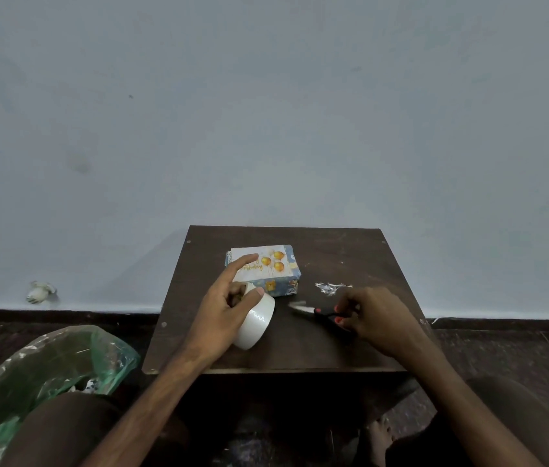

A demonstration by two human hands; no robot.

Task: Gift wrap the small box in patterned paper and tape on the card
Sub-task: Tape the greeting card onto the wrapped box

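Note:
A small box wrapped in blue patterned paper [283, 286] stands at the far middle of the dark wooden table [350, 264]. A white birthday card with yellow balloons [266, 264] lies on top of it. My left hand [229, 308] grips a roll of clear tape [256, 320] just in front of the box, thumb across the roll's rim and index finger stretched over the card. To the right, my right hand [374, 315] holds red-handled scissors [320, 313] on the table, their blades pointing left toward the roll.
Crumpled bits of tape [332, 287] lie on the table right of the box. A bin lined with a green plastic bag [47, 369] stands on the floor at the left. A small white object [40, 291] lies against the wall's foot. A pale wall rises behind the table.

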